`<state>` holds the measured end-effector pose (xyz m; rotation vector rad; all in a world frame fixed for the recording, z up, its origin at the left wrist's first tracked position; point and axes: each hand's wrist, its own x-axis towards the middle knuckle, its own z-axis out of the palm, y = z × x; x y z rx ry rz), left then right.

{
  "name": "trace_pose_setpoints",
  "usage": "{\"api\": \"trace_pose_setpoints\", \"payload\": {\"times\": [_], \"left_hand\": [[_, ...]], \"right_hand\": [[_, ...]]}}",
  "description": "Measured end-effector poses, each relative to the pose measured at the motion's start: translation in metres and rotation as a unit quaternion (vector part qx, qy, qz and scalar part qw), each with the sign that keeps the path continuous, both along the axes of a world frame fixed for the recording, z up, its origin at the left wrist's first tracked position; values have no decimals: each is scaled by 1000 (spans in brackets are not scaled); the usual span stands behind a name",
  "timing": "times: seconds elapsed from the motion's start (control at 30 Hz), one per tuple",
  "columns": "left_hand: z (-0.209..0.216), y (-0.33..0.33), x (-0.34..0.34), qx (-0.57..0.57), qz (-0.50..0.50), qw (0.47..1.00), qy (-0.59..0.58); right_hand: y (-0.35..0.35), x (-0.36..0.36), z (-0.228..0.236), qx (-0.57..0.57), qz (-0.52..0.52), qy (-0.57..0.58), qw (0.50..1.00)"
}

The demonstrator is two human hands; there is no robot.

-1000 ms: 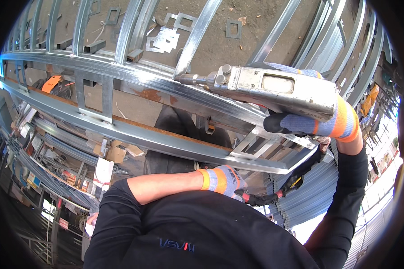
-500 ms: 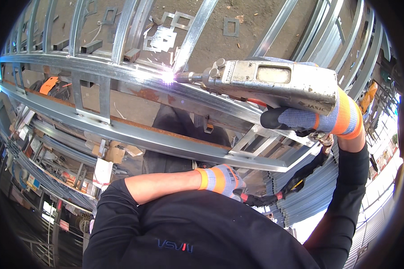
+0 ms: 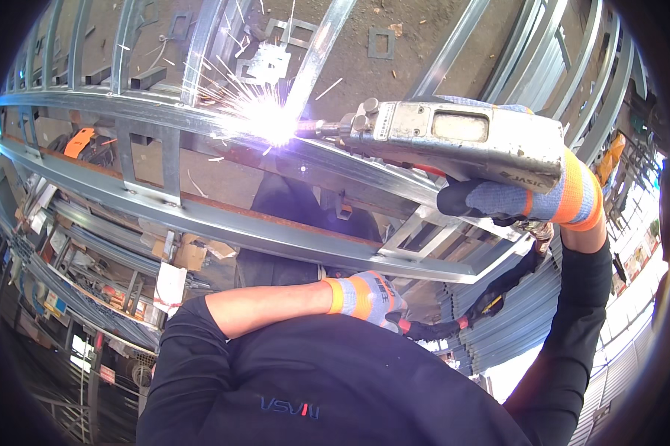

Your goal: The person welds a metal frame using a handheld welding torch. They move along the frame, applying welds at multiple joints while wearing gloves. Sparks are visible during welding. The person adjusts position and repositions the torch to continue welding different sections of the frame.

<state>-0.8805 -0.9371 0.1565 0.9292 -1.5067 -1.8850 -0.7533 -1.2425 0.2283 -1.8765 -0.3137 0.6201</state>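
My right hand (image 3: 532,197), in a grey and orange knit glove with dark fingertips, is wrapped round a scuffed silver handheld welding gun (image 3: 461,137). The gun's nozzle points left at a joint of the metal frame (image 3: 350,169), where a glaring white arc (image 3: 275,126) throws sparks. Glare hides the spot itself. Close to my body, my left hand (image 3: 366,296), gloved alike, is closed on a black sheathed cable (image 3: 433,329) with red bands. That cable runs up to the right towards the gun; part of the left fingers is out of sight.
Square metal tubes (image 3: 316,63) branch from the frame's far rail. Small flat metal plates (image 3: 382,43) lie on the dirt floor beyond. Stacked tubing (image 3: 524,316) lies to the right. An orange item (image 3: 79,142) sits beneath the frame, left. Racks of material (image 3: 97,223) stand nearer left.
The arc has grown much brighter and sparks now spray up and outward. The gun has shifted very slightly right. My left hand is nearly still.
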Motion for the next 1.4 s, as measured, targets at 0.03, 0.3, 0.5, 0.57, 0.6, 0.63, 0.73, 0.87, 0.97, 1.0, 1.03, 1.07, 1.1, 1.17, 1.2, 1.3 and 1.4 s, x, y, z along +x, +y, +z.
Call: {"api": "trace_pose_setpoints", "payload": {"times": [0.03,0.3,0.5,0.57,0.6,0.63,0.73,0.87,0.97,1.0,1.03,1.07,1.1,1.17,1.2,1.3,1.4], "left_hand": [[0,0,0,2,-3,1000,-1],[1,-2,0,-6,-10,1000,-4],[-1,-1,-2,-14,-7,1000,-9],[0,-2,0,-9,-23,1000,-13],[1,-3,1,-7,-30,999,-16],[1,-3,-1,-3,-26,1000,-14],[0,-1,-3,10,-15,1000,-7],[4,-6,0,21,-42,999,-15],[4,-6,1,32,-33,999,1],[4,-6,-1,20,-28,999,3],[3,-5,-2,8,-22,1000,6],[3,-6,-4,7,-31,999,8],[5,-9,-4,7,-35,999,8],[7,-16,-10,6,-42,999,13],[8,-17,-12,2,-50,999,17],[11,-17,-19,-8,-43,999,25],[8,-15,-28,-25,-37,999,27]], "right_hand": [[-1,-1,0,-1,-2,9,1000],[-2,-12,-1,36,-34,35,998],[-2,-18,-1,40,-58,68,995],[-2,-18,-3,31,-54,51,997],[-2,-19,-3,31,-55,46,997],[-3,-21,-6,39,-59,49,996],[-3,-22,-5,37,-47,38,997],[-8,-25,1,70,-61,120,988],[-18,-38,-4,78,-76,82,991],[-23,-46,-3,72,-80,53,993],[-28,-53,-2,66,-85,24,994],[-35,-62,2,48,-94,44,993],[-39,-71,5,56,-123,116,984],[-48,-91,13,69,-197,255,944],[-52,-94,15,57,-182,244,951],[-53,-99,17,24,-132,192,972],[-54,-114,6,43,-111,118,986]]}}
